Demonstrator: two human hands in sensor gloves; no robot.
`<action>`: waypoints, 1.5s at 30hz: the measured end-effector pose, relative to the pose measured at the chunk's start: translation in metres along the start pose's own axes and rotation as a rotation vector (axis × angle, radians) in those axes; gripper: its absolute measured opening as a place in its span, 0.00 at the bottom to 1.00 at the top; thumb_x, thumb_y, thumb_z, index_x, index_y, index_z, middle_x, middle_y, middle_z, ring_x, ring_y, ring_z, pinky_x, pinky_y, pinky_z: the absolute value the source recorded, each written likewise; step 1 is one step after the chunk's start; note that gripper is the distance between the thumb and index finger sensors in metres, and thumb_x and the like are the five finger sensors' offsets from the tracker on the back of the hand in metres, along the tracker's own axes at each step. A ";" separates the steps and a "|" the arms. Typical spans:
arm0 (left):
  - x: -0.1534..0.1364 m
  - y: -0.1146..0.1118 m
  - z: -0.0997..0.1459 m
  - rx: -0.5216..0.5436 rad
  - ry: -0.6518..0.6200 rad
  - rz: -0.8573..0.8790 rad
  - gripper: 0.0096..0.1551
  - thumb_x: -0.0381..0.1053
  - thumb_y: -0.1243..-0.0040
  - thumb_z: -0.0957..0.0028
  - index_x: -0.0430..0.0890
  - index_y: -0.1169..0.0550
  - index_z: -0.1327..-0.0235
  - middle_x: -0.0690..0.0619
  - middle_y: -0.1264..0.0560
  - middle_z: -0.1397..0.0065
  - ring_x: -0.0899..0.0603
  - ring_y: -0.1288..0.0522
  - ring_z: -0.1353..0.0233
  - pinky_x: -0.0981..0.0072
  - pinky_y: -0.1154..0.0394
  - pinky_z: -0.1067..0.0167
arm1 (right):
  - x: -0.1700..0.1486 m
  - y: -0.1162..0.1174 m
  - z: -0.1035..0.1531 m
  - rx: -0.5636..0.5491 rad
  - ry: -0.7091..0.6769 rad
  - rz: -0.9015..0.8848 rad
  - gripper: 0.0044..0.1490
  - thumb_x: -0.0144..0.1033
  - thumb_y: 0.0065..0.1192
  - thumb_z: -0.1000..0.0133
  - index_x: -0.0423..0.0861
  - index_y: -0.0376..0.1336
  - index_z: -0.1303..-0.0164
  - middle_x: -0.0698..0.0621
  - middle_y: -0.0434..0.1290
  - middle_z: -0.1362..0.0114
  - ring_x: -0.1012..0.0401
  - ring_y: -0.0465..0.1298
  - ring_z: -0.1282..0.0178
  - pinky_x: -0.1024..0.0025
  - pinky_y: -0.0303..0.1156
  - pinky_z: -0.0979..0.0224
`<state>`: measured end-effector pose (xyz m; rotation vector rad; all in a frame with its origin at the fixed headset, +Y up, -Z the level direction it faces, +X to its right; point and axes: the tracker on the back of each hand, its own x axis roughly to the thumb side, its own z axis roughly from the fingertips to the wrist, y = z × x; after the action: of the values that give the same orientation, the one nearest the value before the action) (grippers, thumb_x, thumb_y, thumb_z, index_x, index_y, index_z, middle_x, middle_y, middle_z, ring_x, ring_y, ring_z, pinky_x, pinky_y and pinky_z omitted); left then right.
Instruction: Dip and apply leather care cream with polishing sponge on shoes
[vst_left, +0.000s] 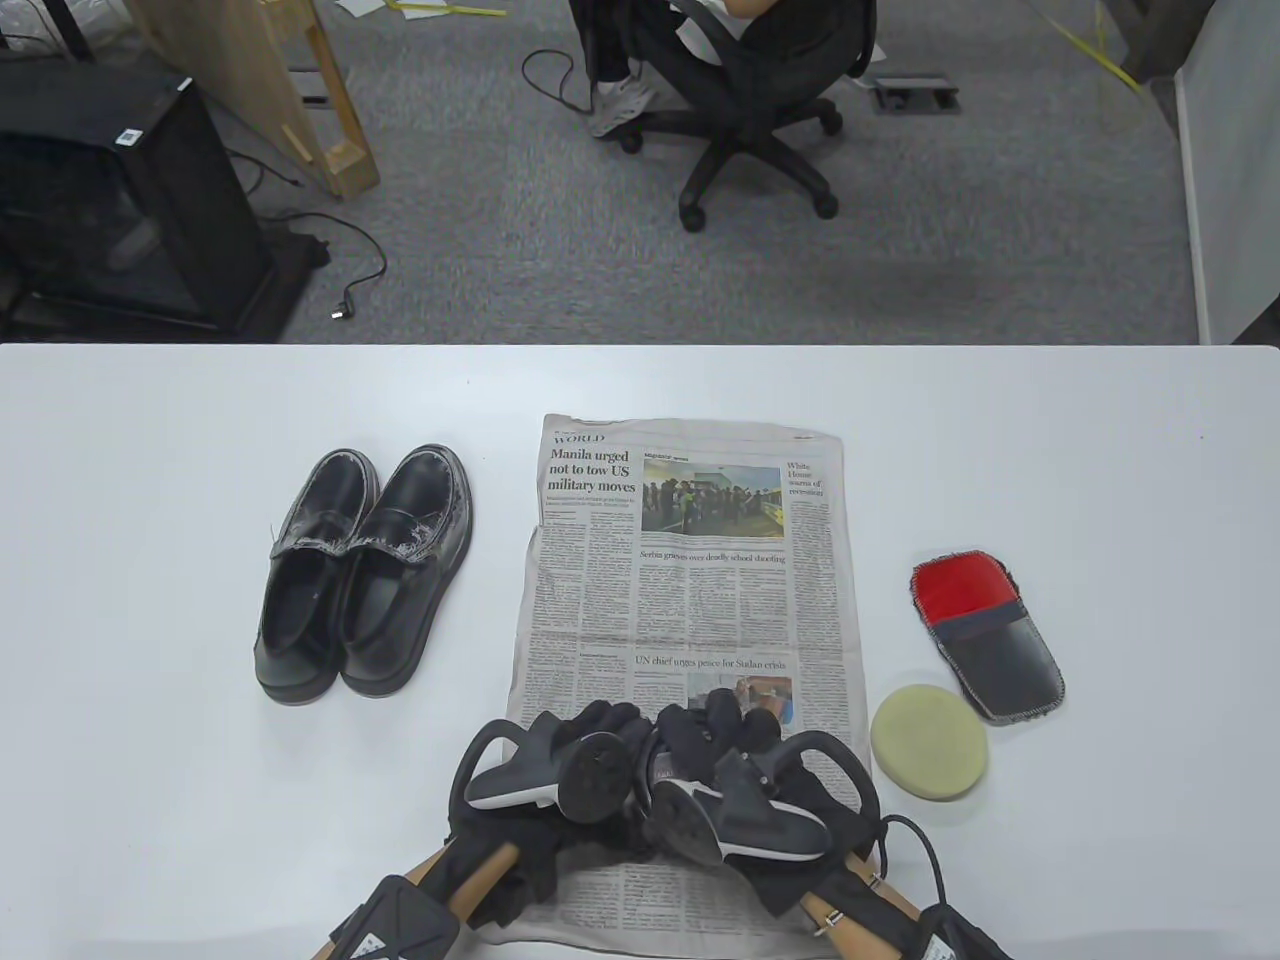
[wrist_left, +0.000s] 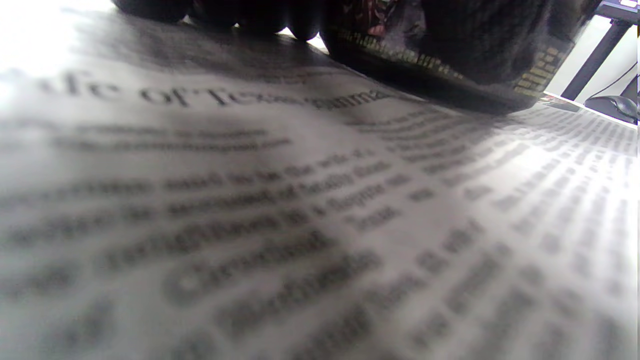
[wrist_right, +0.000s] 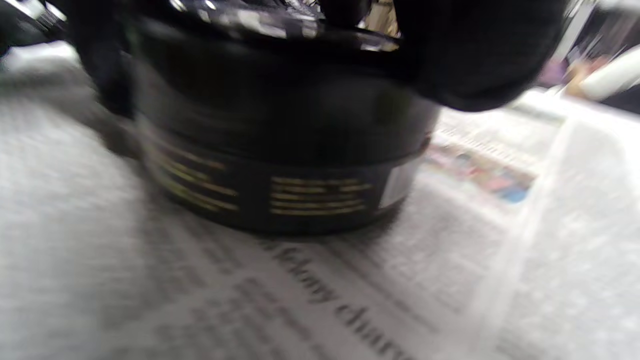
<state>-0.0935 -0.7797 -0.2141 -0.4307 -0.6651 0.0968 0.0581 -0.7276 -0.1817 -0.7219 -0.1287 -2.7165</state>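
Observation:
A black cream jar (wrist_right: 280, 165) with gold lettering stands on the newspaper (vst_left: 690, 580) near the table's front edge. In the table view both gloved hands hide it. My right hand (vst_left: 725, 720) grips its lid from above, with a dark finger (wrist_right: 480, 55) curled over the rim. My left hand (vst_left: 610, 725) holds the jar's (wrist_left: 450, 75) side, its fingertips (wrist_left: 225, 12) down on the paper. A pair of black loafers (vst_left: 365, 570) sits to the left of the paper, toes scuffed white. The round pale-yellow polishing sponge (vst_left: 930, 745) lies right of the paper, untouched.
A red-and-black polishing mitt (vst_left: 985, 635) lies behind the sponge at the right. The white table (vst_left: 150, 450) ends at its far edge in front of a carpeted floor. An office chair (vst_left: 750, 120) with a seated person stands beyond it.

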 end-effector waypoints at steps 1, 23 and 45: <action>0.000 0.000 0.000 0.000 0.001 -0.001 0.64 0.70 0.40 0.53 0.38 0.49 0.12 0.37 0.51 0.11 0.30 0.50 0.18 0.38 0.45 0.27 | 0.000 -0.001 0.000 -0.008 0.003 0.024 0.63 0.75 0.24 0.43 0.37 0.45 0.11 0.26 0.61 0.21 0.40 0.77 0.49 0.70 0.82 0.51; 0.002 0.001 -0.001 -0.010 0.013 -0.021 0.64 0.67 0.41 0.54 0.37 0.49 0.12 0.37 0.51 0.11 0.30 0.50 0.18 0.38 0.45 0.28 | -0.027 0.002 0.008 0.169 -0.136 -0.263 0.70 0.71 0.52 0.48 0.34 0.38 0.11 0.20 0.48 0.16 0.32 0.70 0.30 0.50 0.75 0.29; 0.003 -0.001 -0.002 -0.011 0.021 -0.013 0.63 0.66 0.41 0.54 0.36 0.50 0.12 0.36 0.52 0.11 0.29 0.51 0.18 0.37 0.46 0.28 | -0.019 0.007 0.012 0.030 -0.055 -0.124 0.74 0.77 0.45 0.53 0.29 0.44 0.14 0.26 0.55 0.16 0.39 0.75 0.32 0.65 0.78 0.32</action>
<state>-0.0900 -0.7805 -0.2140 -0.4374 -0.6480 0.0762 0.0814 -0.7267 -0.1800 -0.8047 -0.2341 -2.8057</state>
